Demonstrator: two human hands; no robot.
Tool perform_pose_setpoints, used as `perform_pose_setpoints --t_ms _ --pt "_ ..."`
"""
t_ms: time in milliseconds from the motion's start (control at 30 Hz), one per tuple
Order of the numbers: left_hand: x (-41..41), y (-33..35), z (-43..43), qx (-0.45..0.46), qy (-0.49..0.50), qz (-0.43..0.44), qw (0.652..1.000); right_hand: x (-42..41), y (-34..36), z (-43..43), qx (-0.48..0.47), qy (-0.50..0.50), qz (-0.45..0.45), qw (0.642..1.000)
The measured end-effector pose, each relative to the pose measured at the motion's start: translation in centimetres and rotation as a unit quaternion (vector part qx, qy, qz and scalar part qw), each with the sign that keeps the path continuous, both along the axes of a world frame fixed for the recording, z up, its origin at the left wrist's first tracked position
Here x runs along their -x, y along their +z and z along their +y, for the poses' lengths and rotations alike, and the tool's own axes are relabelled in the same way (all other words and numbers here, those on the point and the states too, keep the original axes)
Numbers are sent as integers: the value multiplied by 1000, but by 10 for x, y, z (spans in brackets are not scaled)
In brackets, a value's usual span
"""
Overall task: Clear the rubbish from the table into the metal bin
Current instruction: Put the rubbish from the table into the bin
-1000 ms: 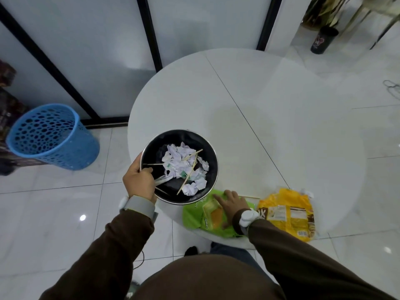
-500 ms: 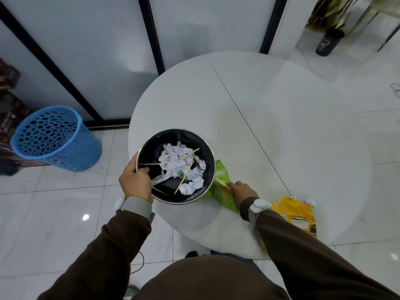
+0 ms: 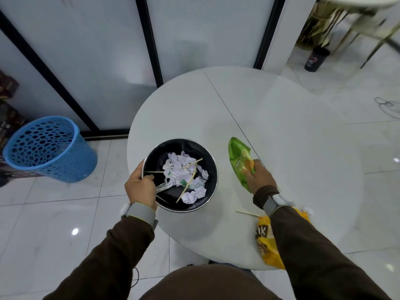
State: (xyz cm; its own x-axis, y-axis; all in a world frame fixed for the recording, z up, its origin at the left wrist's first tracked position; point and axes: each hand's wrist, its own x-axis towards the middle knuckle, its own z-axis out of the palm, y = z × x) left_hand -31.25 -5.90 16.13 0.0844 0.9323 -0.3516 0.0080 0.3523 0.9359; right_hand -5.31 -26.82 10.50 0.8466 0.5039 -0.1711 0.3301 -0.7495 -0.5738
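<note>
Nearest, under the right forearm: a yellow wrapper (image 3: 266, 250) flat at the table (image 3: 281, 135) edge, partly hidden by the sleeve, with a thin wooden stick (image 3: 247, 213) just beyond it on the tabletop. Both not yet binned.

Next out, left hand (image 3: 141, 187) clamped over the near rim of the metal bin (image 3: 213, 169), thumb inside, fingers outside; bin at the table's left edge, already holding crumpled paper (image 3: 186, 174) and several sticks. To its right, right hand (image 3: 258, 176) closed tight around a green wrapper (image 3: 239, 159), raised off the tabletop, well apart from the bin mouth.

Probably best done like so: carry the wrapper left, over the rim, release only once above the paper, since a light crinkly bag tends to spring open and slide off the edge. Steady the bin meanwhile. Nothing between hand and bin.

Farther off: a blue basket (image 3: 49, 152) on the floor at left, a dark cup (image 3: 316, 59) by chair legs at far right, neither in the way.
</note>
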Motion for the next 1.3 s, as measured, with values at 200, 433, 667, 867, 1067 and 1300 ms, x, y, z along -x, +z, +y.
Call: perform_pose_setpoints --t_ms 200,433,667,867,1067,1300 --pt "-3 1 -9 -2 -21 -4 1000 11 49 14 -156 -49 -13 986" --pt "-9 6 -25 -3 -42 -20 999 43 101 43 -254 70 -68 962" --pt "-11 11 -30 -5 -45 -17 999 82 118 61 -330 198 -117 916" --pt "-8 14 -28 -12 -40 -11 999 102 110 61 -339 162 -107 921" --pt "-8 20 -34 -23 -56 -1 998 121 101 72 -345 253 -105 898" --pt "-10 27 -44 11 -51 -21 998 142 42 97 -30 382 -204 901"
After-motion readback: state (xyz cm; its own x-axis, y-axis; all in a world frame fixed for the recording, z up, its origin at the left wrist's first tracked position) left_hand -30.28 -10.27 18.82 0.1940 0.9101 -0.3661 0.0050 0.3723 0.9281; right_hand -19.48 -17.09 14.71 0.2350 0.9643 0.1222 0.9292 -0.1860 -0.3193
